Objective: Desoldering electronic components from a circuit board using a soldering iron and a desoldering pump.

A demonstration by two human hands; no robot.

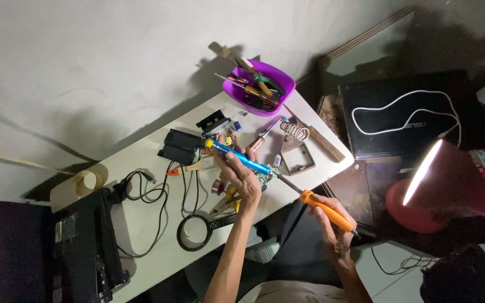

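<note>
While my left hand (241, 175) sits near the middle of the frame, its fingers (227, 158) are curled around a blue desoldering pump (238, 156), which runs slantwise from a yellow end at upper left down to its tip at lower right, crossing over the knuckles. My right hand (332, 227), lower and to the right, has its fingers wrapped tight around the orange handle of a soldering iron (320, 206); the dark metal shaft sticks out past the fingers toward the upper left and meets the pump's tip at a small green circuit board (265, 177), which lies just beside my left hand on the white table (141, 224). I count one pump, one iron and one board. Above these, at the top centre, stands one purple bowl (259, 90) full of hand tools; I cannot count them surely. To its lower right lie one coiled wire iron stand (294, 131) and one square frame (298, 160). One black-rimmed magnifying glass (193, 232) lies at lower centre, one roll of tape (88, 180) at the left, and one black box (179, 146) left of the pump. One red lamp (450, 188) glows at the right edge.
</note>
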